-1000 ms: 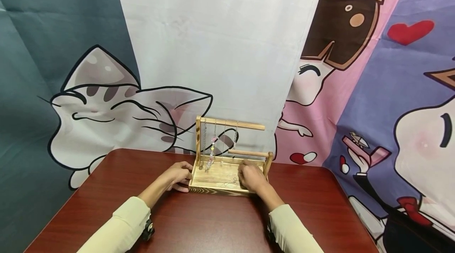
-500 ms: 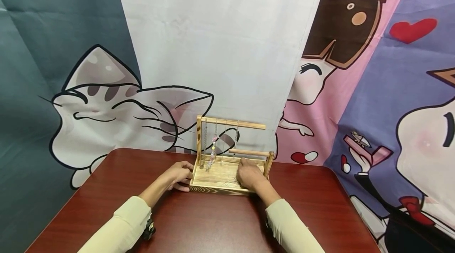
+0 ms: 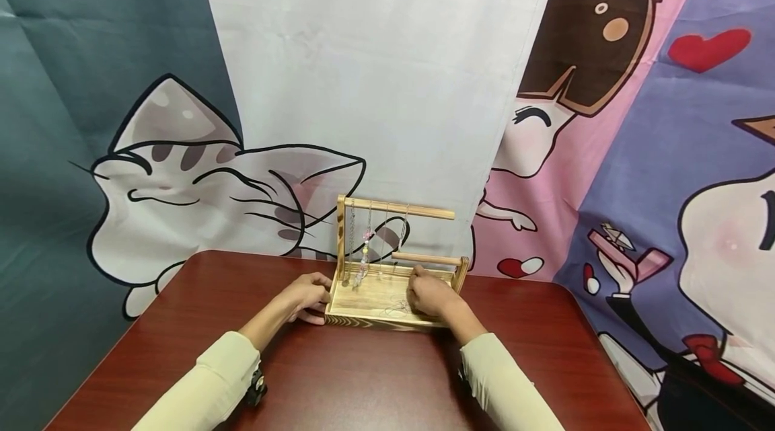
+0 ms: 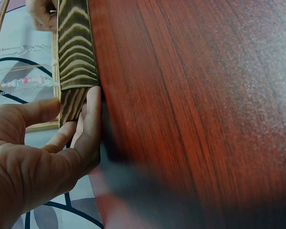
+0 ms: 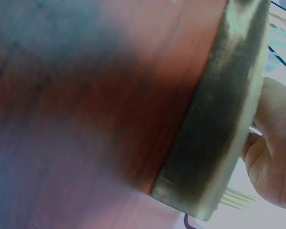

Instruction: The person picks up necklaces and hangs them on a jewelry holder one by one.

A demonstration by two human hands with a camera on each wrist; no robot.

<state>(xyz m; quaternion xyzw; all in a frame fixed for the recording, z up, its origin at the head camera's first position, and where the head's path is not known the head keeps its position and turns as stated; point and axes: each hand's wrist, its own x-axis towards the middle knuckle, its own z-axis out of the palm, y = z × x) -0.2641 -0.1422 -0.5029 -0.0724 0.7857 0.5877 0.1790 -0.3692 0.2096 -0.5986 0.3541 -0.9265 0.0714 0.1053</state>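
Observation:
A wooden jewelry stand [image 3: 363, 321] has a shallow tray, a tall bar and a lower bar. My left hand [image 3: 309, 295] grips the tray's left end; in the left wrist view, its thumb is on the inner side and its fingers lie along the outside and below. Over the tray's right part, my right hand [image 3: 432, 293] reaches in with bent fingers, their tips mostly hidden. A thin silvery bit [image 5: 254, 130] shows beside them in the right wrist view; whether they pinch it is unclear. Beside that hand lies a loose thin chain [image 3: 396, 308].
Several necklaces hang from the tall bar [image 3: 424, 212], among them a pink and yellow beaded one [image 3: 365, 256] and a silver chain [image 3: 352, 236]. The lower bar [image 3: 426, 259] spans the right rear. Behind the red-brown table [image 3: 363, 384] hangs a printed cloth [image 3: 387, 81].
The right hand has shifted slightly within the tray, a little left and then back right. The left hand keeps its grip. The whole head view has drifted slightly.

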